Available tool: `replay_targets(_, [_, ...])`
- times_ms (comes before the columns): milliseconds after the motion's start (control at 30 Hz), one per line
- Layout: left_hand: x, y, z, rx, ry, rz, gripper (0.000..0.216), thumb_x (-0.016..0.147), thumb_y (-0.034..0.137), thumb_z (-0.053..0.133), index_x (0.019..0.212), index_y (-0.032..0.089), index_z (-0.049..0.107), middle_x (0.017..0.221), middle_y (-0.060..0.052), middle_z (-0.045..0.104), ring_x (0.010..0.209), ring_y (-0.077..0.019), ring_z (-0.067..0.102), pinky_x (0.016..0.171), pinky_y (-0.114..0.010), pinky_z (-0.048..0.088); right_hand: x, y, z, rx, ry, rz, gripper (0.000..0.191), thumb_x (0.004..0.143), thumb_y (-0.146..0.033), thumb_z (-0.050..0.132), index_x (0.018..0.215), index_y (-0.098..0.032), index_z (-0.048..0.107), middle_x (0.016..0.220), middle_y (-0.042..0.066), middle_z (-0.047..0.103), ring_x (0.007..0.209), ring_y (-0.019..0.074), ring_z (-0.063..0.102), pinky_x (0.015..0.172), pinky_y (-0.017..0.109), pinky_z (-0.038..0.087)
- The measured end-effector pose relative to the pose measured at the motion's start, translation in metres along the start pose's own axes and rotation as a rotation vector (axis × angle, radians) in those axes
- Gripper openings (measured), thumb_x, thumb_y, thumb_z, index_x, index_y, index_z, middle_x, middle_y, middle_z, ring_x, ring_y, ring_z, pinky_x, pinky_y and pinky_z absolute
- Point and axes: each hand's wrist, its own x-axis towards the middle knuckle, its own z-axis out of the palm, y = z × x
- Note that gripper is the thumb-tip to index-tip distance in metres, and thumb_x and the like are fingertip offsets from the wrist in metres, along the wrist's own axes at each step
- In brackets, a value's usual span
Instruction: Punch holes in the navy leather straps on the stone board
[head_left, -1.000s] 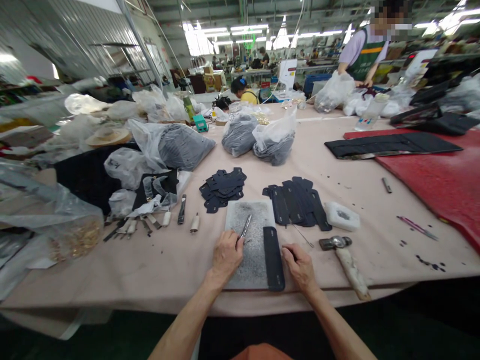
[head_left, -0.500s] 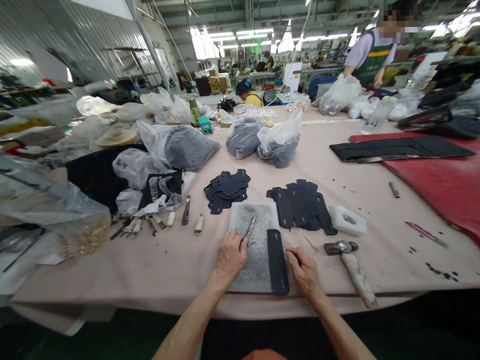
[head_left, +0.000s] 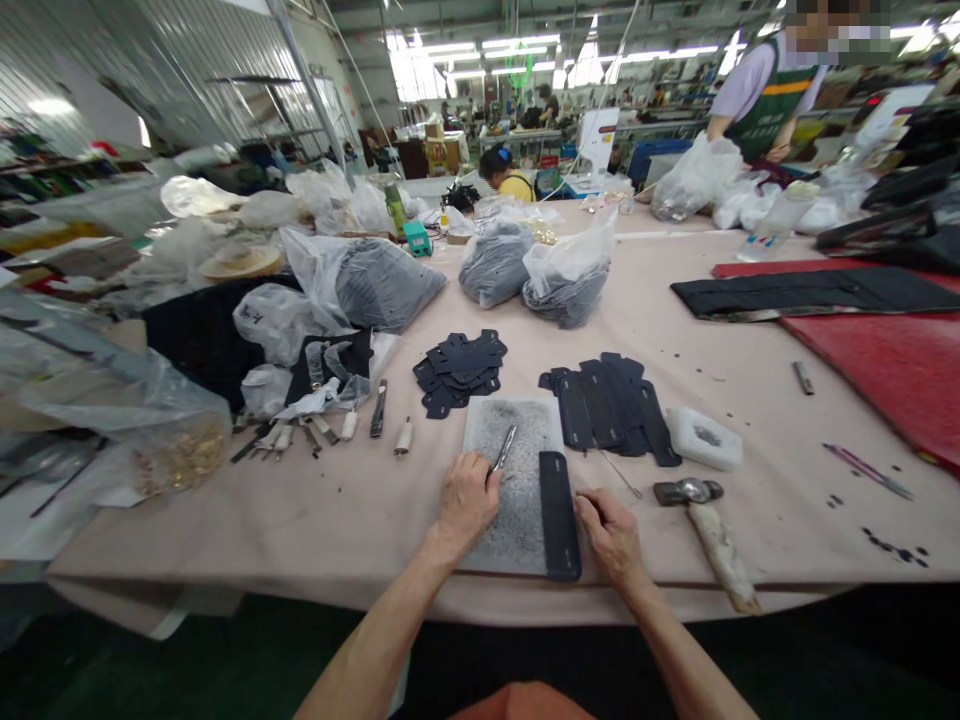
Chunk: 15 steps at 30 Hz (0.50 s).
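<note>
My left hand (head_left: 469,497) is closed round a shiny metal punch (head_left: 505,447), which leans over a worn grey board (head_left: 487,540). Along the board's right edge lies a dark navy strip (head_left: 559,515) with small slots near its ends. My right hand (head_left: 611,532) rests just right of the strip, fingers curled together; whatever they hold, if anything, is hidden. Beyond the board are two piles of similar dark pieces, a loose heap (head_left: 459,370) to the left and an overlapping row (head_left: 611,405) to the right.
A hammer (head_left: 709,540) lies right of my right hand, below a white block (head_left: 705,438). A thin metal rod (head_left: 622,475) and pink-handled snips (head_left: 866,470) lie nearby. Several hand tools (head_left: 281,435) sit left; filled plastic bags (head_left: 495,265) stand behind. A co-worker (head_left: 772,100) stands at back right.
The whole view has shifted slightly right and up, as my head turned a little. Both hands keep nearly the same pose, and the punch and strip stay in place on the board.
</note>
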Motion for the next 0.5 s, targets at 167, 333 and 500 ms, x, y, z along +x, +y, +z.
replay_targets(167, [-0.001,-0.002,0.003,0.006,0.020,0.020,0.025,0.094,0.037,0.045,0.087,0.017,0.059,0.097,-0.003,0.057,0.097,-0.0168,0.046,0.088,-0.032,0.034,0.000,0.000,-0.001,-0.006,-0.004,0.005,0.025,0.095,-0.037,0.051,0.095,-0.017,0.066,0.085,0.001,0.060,0.079,0.0084,0.057,0.074,0.022,0.043])
replay_targets(333, [0.000,-0.001,0.000,0.011,0.006,0.020,0.024,0.093,0.037,0.047,0.087,0.017,0.060,0.097,-0.003,0.057,0.097,-0.0168,0.046,0.088,-0.032,0.034,0.001,-0.005,-0.003,0.003,-0.023,0.047,0.031,0.094,-0.041,0.051,0.095,-0.015,0.067,0.086,0.003,0.060,0.079,0.0102,0.056,0.074,0.024,0.042])
replay_targets(500, [0.000,-0.002,-0.001,-0.016,0.005,0.025,0.024,0.093,0.036,0.047,0.087,0.017,0.059,0.096,-0.002,0.057,0.096,-0.0160,0.046,0.088,-0.032,0.035,0.004,-0.004,-0.011,0.200,-0.024,0.380,0.059,0.086,-0.063,0.052,0.108,-0.010,0.065,0.078,0.005,0.057,0.064,0.0126,0.053,0.063,0.027,0.044])
